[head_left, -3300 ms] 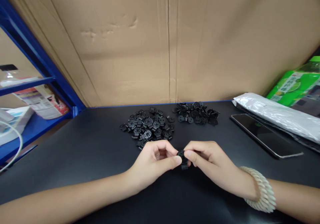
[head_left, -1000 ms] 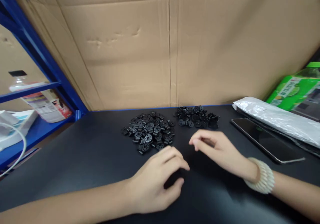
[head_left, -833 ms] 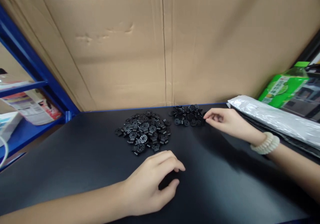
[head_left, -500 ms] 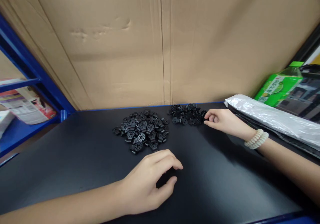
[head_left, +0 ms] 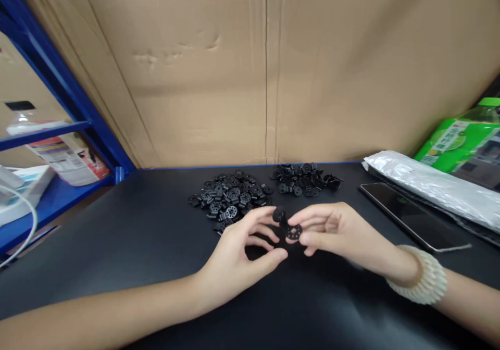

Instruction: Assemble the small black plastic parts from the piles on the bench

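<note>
Head view – left hand [head_left: 242,248] pinching small black disc [head_left: 278,215], right hand [head_left: 336,233] pinching perforated disc [head_left: 293,232], discs touching.

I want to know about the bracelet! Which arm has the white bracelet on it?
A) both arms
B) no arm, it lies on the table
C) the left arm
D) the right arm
D: the white bracelet sits round the wrist behind the right hand, while the wrist behind the left hand is bare.
</note>
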`<state>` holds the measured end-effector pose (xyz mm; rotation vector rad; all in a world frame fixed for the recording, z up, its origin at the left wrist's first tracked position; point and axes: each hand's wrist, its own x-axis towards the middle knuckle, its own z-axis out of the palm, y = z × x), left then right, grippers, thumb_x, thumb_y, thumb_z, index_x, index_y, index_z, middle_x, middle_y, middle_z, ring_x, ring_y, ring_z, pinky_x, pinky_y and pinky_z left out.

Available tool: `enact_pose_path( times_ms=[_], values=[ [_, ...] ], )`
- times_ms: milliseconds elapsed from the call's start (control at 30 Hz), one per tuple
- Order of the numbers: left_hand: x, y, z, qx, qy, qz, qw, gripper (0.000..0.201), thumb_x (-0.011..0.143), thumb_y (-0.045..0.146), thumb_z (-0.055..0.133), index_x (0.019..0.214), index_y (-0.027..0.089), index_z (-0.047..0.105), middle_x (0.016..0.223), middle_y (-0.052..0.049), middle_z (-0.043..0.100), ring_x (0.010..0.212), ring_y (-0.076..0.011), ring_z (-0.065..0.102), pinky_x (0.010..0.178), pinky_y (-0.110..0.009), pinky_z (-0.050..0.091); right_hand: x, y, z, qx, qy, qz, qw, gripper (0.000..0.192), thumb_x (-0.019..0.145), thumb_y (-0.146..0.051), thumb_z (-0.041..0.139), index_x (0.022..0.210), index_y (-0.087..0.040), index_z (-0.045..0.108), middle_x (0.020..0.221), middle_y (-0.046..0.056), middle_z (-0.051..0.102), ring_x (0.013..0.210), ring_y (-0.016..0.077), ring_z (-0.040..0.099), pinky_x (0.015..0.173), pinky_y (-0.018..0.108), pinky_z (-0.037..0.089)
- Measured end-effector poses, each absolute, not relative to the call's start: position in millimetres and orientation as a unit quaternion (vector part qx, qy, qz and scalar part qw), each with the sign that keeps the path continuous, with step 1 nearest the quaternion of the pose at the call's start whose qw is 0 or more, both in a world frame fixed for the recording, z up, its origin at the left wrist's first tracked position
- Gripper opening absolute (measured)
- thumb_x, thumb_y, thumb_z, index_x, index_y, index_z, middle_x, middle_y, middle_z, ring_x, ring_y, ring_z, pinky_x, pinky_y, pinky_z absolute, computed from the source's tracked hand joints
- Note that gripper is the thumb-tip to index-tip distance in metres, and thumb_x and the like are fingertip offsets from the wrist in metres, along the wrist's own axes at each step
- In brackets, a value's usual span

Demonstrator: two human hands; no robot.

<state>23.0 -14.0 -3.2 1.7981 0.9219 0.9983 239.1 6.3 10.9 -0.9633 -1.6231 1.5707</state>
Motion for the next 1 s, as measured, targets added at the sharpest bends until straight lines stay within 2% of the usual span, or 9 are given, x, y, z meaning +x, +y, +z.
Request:
enact_pose_path(
  times_ms=[67, 133, 300, 467, 567, 700, 900, 1000],
  values=[
    [23.2, -13.7, -2.3, 0.704, 0.372, 0.398, 0.455, 0.029, 0.076, 0.018, 0.069, 0.104, 0.015, 0.060, 0.092, -0.006, 0.066, 0.082, -0.0181, 0.067, 0.076, -0.032, 0.059, 232.4, -0.2, 6.0, -0.356, -0.612, 0.617, 0.343, 0.025, 0.073, -0.027, 0.077, 0.094, -0.018, 0.071, 0.081, 0.004, 0.075, 0.072, 0.0161, 0.071, 0.063, 0.024, 0.059],
    [23.1, -14.0, -1.0, 0.691, 0.378, 0.400, 0.468, 0.023, 0.073, 0.019, 0.073, 0.092, 0.014, 0.062, 0.085, -0.005, 0.067, 0.078, -0.0178, 0.067, 0.075, -0.032, 0.058, 230.3, -3.1, 3.5, -0.352, -0.611, 0.611, 0.359, 0.020, 0.074, -0.028, 0.077, 0.090, -0.017, 0.071, 0.077, 0.004, 0.075, 0.069, 0.0160, 0.071, 0.060, 0.023, 0.058],
    [23.5, -14.7, 2.8, 0.693, 0.370, 0.403, 0.470, 0.025, 0.071, 0.016, 0.074, 0.094, 0.013, 0.066, 0.083, -0.004, 0.066, 0.077, -0.0155, 0.063, 0.075, -0.029, 0.055, 229.2, -6.0, -0.1, -0.334, -0.634, 0.598, 0.359, 0.016, 0.080, -0.030, 0.073, 0.083, -0.015, 0.068, 0.067, 0.003, 0.072, 0.062, 0.0143, 0.069, 0.058, 0.023, 0.057],
    [24.6, -17.0, 3.2, 0.699, 0.376, 0.393, 0.464, 0.006, 0.078, 0.018, 0.067, 0.080, 0.012, 0.065, 0.074, -0.003, 0.065, 0.068, -0.0138, 0.061, 0.067, -0.027, 0.053, 224.8, -7.3, -7.6, -0.328, -0.622, 0.616, 0.354, 0.023, 0.080, -0.035, 0.072, 0.078, -0.016, 0.059, 0.067, 0.001, 0.068, 0.056, 0.0128, 0.067, 0.053, 0.022, 0.054],
    [25.3, -19.0, 2.5, 0.695, 0.388, 0.381, 0.471, 0.010, 0.082, 0.020, 0.062, 0.075, 0.013, 0.064, 0.069, -0.002, 0.065, 0.065, -0.0132, 0.060, 0.064, -0.025, 0.051, 222.8, -6.5, -9.6, -0.336, -0.612, 0.629, 0.343, 0.027, 0.081, -0.038, 0.071, 0.081, -0.018, 0.053, 0.064, -0.002, 0.065, 0.050, 0.0106, 0.063, 0.047, 0.020, 0.051],
    [26.4, -19.3, 3.8, 0.661, 0.396, 0.376, 0.515, 0.014, 0.081, 0.024, 0.062, 0.073, 0.013, 0.062, 0.063, 0.001, 0.060, 0.058, -0.0108, 0.057, 0.059, -0.023, 0.050, 222.1, -7.6, -7.8, -0.337, -0.641, 0.615, 0.311, 0.030, 0.088, -0.044, 0.061, 0.079, -0.016, 0.055, 0.067, 0.000, 0.063, 0.050, 0.0086, 0.059, 0.047, 0.019, 0.049],
    [27.9, -18.3, 4.8, 0.625, 0.401, 0.369, 0.559, 0.021, 0.079, 0.032, 0.066, 0.071, 0.013, 0.061, 0.061, 0.001, 0.060, 0.055, -0.0105, 0.056, 0.059, -0.024, 0.051, 222.3, -11.7, -6.2, -0.343, -0.682, 0.558, 0.326, 0.028, 0.093, -0.041, 0.054, 0.078, -0.017, 0.055, 0.068, -0.001, 0.059, 0.053, 0.0079, 0.055, 0.049, 0.018, 0.044],
    [28.1, -18.6, 4.1, 0.618, 0.396, 0.367, 0.572, 0.023, 0.079, 0.034, 0.067, 0.072, 0.013, 0.061, 0.061, 0.001, 0.060, 0.056, -0.0109, 0.057, 0.059, -0.024, 0.051, 221.8, -12.8, -5.2, -0.351, -0.696, 0.532, 0.331, 0.028, 0.092, -0.040, 0.056, 0.076, -0.017, 0.055, 0.067, -0.001, 0.059, 0.053, 0.0080, 0.053, 0.049, 0.019, 0.042]
  ],
)
